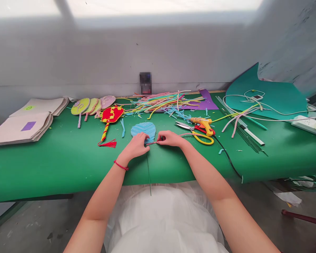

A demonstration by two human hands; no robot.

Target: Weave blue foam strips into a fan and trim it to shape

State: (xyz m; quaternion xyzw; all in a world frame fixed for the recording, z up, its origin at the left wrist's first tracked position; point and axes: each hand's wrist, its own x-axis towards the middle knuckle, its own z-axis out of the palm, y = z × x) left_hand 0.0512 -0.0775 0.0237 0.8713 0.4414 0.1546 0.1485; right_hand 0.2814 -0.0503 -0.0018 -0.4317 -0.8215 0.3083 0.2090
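A round blue panel [143, 128], made of side-by-side pipe cleaners, lies on the green table in front of me. From its lower edge a thin dark wire [149, 172] runs down past the table's front edge. My left hand [137, 146] is closed over the panel's lower edge, where the wire meets it; its fingertips are partly hidden. Beside it, my right hand [169, 138] pinches a pink pipe cleaner [188, 134]. One end of this reaches across to the wire by my left thumb, and its tail trails right toward the scissors.
Yellow-handled scissors [202, 137] and a yellow glue gun [204, 124] lie at right, near green wires [249, 138]. Behind is a pile of pipe cleaners [165, 102]. To the left are a red-and-yellow fan [112, 114], other fans [80, 106] and open books [23, 126].
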